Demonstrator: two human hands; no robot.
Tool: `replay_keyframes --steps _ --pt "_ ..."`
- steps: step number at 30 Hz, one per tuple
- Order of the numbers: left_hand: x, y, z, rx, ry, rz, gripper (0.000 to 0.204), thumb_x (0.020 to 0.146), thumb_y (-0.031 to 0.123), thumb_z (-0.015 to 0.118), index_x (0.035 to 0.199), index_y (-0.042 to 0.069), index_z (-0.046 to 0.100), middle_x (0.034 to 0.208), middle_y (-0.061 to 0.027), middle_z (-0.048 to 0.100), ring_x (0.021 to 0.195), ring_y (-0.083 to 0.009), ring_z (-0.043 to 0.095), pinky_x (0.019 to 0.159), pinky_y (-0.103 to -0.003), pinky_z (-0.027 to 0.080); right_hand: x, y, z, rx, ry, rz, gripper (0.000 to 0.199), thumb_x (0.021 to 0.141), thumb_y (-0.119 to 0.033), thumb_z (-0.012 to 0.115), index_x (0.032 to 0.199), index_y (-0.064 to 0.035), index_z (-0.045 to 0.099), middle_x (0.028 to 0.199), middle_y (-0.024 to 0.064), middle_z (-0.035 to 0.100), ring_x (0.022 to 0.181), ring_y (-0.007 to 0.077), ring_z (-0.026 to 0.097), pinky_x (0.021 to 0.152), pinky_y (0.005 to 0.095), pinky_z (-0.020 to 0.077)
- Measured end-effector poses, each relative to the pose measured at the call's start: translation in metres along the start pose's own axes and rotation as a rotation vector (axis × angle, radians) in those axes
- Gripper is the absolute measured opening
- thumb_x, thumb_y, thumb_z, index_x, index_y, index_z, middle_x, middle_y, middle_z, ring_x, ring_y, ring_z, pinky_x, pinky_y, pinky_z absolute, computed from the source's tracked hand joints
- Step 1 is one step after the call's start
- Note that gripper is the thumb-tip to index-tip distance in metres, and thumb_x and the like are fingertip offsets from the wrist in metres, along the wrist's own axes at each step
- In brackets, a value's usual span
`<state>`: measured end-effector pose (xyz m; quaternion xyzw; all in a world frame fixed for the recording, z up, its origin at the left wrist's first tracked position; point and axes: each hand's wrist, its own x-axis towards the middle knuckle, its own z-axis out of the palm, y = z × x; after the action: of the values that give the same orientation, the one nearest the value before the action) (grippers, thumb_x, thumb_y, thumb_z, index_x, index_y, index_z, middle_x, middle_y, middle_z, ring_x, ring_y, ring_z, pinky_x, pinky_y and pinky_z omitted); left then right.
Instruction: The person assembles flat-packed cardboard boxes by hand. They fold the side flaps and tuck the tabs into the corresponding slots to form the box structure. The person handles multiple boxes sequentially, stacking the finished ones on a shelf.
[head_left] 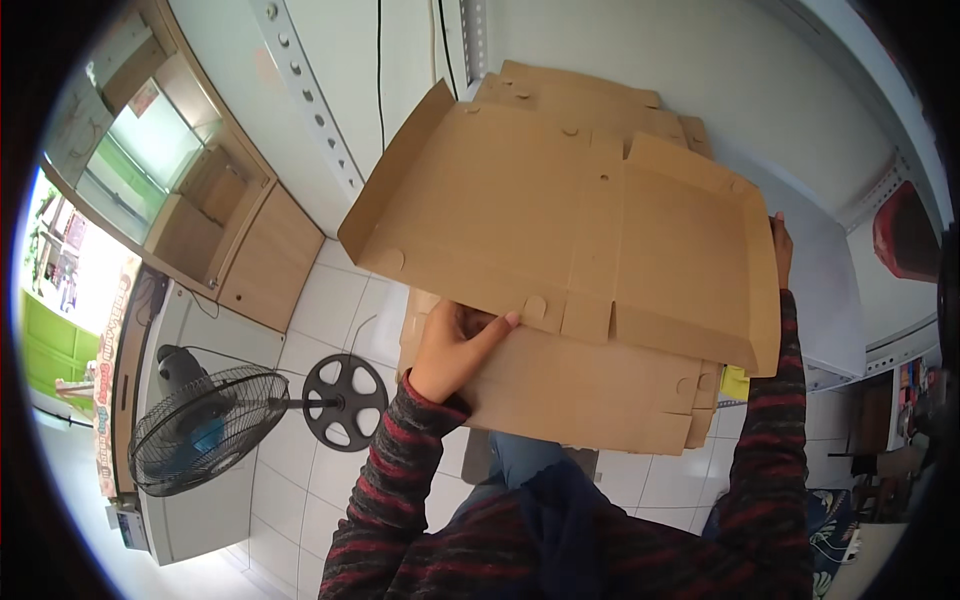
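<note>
A brown cardboard box blank (pixel 510 215), partly folded with its side flaps standing up, is held tilted in front of me. My left hand (pixel 455 345) grips its near edge beside a small tab, thumb on top and fingers hidden underneath. At the blank's right end, my right hand (pixel 782 250) is closed round the outer side of the raised flap; most of its fingers are hidden behind the cardboard. Beneath lies a stack of flat cardboard blanks (pixel 580 395), with more of the blanks (pixel 560 92) showing beyond the far edge.
The stack rests on a grey-white table (pixel 825 290). On the tiled floor to the left stands a black fan (pixel 210 430) with a round base (pixel 345 402). Behind it are a white cabinet (pixel 205 340) and a wooden display cupboard (pixel 270 240). A red object (pixel 908 232) sits at the right.
</note>
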<state>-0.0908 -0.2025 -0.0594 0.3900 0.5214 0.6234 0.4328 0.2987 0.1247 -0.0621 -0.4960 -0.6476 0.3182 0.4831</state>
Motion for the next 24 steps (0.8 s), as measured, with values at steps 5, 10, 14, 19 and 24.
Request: replay_keyframes --steps 5,10,14,19,24 --pt "0.003 0.006 -0.001 -0.011 -0.018 -0.030 0.038 0.087 0.003 0.068 0.118 -0.010 0.050 0.108 -0.0139 0.063 0.092 -0.0170 0.066 0.080 -0.028 0.055 0.005 0.014 -0.009 0.095 -0.004 0.080 0.057 0.103 -0.047 0.039 0.091 0.0029 0.064 0.073 0.0022 0.057 0.064 0.0117 0.048 0.061 0.0288 0.0416" --pt "0.004 0.007 -0.005 -0.022 -0.044 -0.072 0.033 0.089 0.007 0.067 0.114 -0.010 0.053 0.104 -0.0132 0.065 0.090 -0.0155 0.066 0.077 -0.026 0.054 0.003 0.002 -0.001 0.113 0.044 0.074 0.053 0.103 -0.044 0.041 0.083 0.0006 0.062 0.068 0.0001 0.052 0.061 0.0108 0.044 0.059 0.0287 0.0397" --pt "0.005 0.007 -0.004 -0.006 -0.037 -0.090 0.031 0.090 0.011 0.067 0.112 -0.009 0.056 0.101 -0.0119 0.066 0.087 -0.0145 0.065 0.074 -0.026 0.053 -0.004 -0.005 0.004 0.173 0.059 0.087 0.050 0.103 -0.042 0.043 0.080 -0.0009 0.060 0.066 -0.0008 0.051 0.059 0.0100 0.042 0.058 0.0284 0.0386" --pt "0.004 0.005 -0.005 -0.012 -0.041 -0.079 0.033 0.091 0.014 0.067 0.112 -0.009 0.057 0.100 -0.0115 0.066 0.086 -0.0146 0.066 0.073 -0.025 0.052 -0.009 -0.015 0.012 0.236 0.043 0.114 0.049 0.103 -0.040 0.044 0.074 -0.0032 0.056 0.063 -0.0025 0.046 0.058 0.0090 0.039 0.056 0.0279 0.0369" --pt "0.006 0.000 -0.004 0.008 -0.040 -0.080 0.033 0.092 0.016 0.066 0.114 -0.008 0.057 0.102 -0.0114 0.067 0.088 -0.0161 0.067 0.073 -0.024 0.053 0.001 0.000 0.005 0.152 0.052 0.081 0.048 0.103 -0.038 0.044 0.072 -0.0040 0.056 0.062 -0.0028 0.046 0.056 0.0089 0.039 0.054 0.0280 0.0364"
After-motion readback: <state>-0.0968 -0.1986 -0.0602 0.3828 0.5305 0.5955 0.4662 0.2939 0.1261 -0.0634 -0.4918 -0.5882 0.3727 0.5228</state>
